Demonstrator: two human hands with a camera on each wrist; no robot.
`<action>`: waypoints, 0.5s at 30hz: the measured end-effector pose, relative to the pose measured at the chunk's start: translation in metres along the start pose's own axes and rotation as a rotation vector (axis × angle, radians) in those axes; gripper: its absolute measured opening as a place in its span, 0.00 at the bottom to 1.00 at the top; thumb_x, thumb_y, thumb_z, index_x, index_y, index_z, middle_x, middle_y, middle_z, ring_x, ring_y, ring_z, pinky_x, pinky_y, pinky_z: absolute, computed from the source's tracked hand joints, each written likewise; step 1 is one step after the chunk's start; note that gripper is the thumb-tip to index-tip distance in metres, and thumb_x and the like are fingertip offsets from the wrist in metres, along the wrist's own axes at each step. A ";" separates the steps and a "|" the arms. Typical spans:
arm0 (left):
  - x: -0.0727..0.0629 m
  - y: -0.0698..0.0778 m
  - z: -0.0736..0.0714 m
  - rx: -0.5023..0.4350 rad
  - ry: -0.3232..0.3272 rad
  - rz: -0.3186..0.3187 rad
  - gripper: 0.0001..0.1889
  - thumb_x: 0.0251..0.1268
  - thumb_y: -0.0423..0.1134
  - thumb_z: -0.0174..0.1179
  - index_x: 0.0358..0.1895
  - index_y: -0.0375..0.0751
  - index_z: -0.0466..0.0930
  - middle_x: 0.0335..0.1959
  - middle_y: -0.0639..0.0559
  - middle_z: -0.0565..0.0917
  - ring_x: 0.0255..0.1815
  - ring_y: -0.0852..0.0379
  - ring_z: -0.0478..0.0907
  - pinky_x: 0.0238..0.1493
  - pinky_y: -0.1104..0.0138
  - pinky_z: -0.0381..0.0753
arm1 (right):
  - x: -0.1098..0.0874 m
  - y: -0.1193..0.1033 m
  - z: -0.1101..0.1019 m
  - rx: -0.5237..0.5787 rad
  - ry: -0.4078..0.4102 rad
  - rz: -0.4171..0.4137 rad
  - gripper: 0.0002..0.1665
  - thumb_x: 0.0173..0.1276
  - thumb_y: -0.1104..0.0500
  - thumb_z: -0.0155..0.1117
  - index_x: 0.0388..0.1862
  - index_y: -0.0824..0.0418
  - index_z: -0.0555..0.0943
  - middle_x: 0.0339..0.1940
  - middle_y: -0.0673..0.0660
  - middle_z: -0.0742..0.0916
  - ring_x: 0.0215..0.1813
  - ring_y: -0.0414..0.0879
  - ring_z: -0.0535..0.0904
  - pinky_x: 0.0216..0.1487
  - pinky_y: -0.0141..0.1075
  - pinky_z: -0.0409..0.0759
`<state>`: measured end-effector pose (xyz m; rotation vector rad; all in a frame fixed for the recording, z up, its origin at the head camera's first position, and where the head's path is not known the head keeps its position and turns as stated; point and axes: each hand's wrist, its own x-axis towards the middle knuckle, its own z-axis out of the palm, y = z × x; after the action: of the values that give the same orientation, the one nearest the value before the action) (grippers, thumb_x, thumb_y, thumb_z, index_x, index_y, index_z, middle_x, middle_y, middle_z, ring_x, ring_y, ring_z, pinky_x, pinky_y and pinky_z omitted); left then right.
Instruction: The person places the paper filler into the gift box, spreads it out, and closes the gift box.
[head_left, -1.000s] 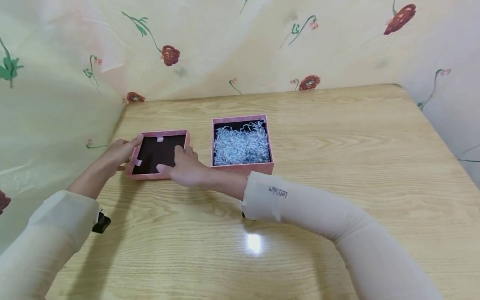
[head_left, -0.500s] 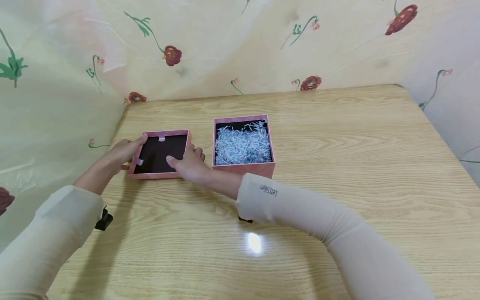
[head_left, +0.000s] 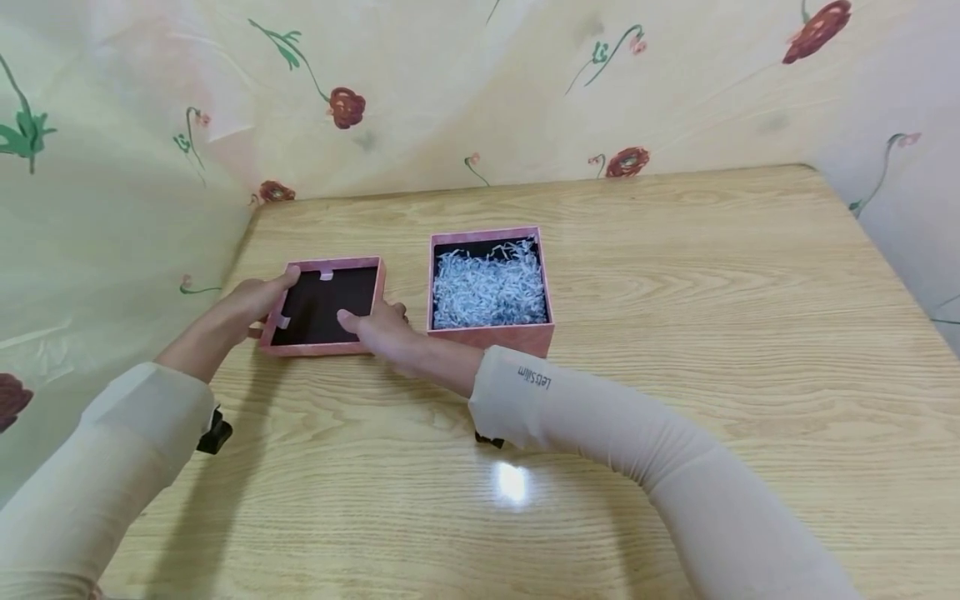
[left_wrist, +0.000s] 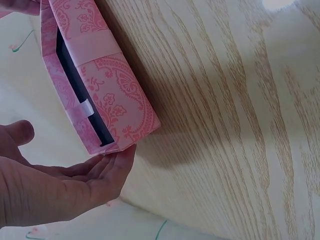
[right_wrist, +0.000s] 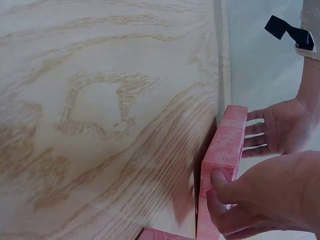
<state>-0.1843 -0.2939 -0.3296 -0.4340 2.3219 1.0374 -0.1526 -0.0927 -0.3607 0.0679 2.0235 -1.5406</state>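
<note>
A shallow pink box lid (head_left: 322,304) lies hollow side up at the left of the table, black inside with two small ribbon tabs. My left hand (head_left: 247,302) is at its left side. In the left wrist view that hand's fingertips (left_wrist: 120,160) touch the lid's end from below, fairly straight, with the thumb apart from it. At the right side my right hand (head_left: 386,329) grips the lid's wall, its thumb over the inside and its fingers outside. The right wrist view shows its curled fingers against the patterned wall.
A deeper pink box (head_left: 491,337) holding pale blue shredded paper (head_left: 487,287) stands just right of the lid, close to my right hand. The wooden table (head_left: 675,275) meets floral-patterned sheeting (head_left: 420,92) at its back and left.
My right hand has shifted slightly right, its thumb and fingers drawn back from over the lid towards its right edge. The lid and box barely move, along with the view.
</note>
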 end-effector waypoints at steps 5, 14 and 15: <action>0.000 0.001 0.000 0.008 -0.005 -0.018 0.46 0.69 0.69 0.30 0.65 0.24 0.56 0.58 0.28 0.69 0.64 0.37 0.64 0.66 0.46 0.64 | 0.000 0.003 -0.002 0.052 -0.054 0.008 0.42 0.73 0.43 0.53 0.76 0.63 0.53 0.73 0.62 0.56 0.70 0.55 0.59 0.70 0.48 0.61; 0.004 0.001 0.001 0.008 -0.002 -0.059 0.47 0.68 0.70 0.31 0.66 0.23 0.54 0.61 0.28 0.64 0.64 0.37 0.61 0.67 0.46 0.61 | 0.001 0.003 -0.004 0.092 -0.081 0.019 0.43 0.73 0.44 0.54 0.76 0.66 0.52 0.75 0.63 0.54 0.72 0.55 0.56 0.71 0.48 0.57; 0.004 0.001 0.001 0.005 -0.004 -0.063 0.47 0.67 0.70 0.31 0.64 0.23 0.55 0.63 0.29 0.63 0.64 0.37 0.61 0.67 0.46 0.61 | 0.001 0.003 -0.004 0.095 -0.082 0.020 0.43 0.73 0.44 0.54 0.76 0.66 0.53 0.75 0.63 0.54 0.72 0.55 0.55 0.72 0.48 0.57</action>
<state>-0.1880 -0.2928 -0.3324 -0.4998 2.2919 1.0019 -0.1541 -0.0884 -0.3626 0.0608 1.8811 -1.6002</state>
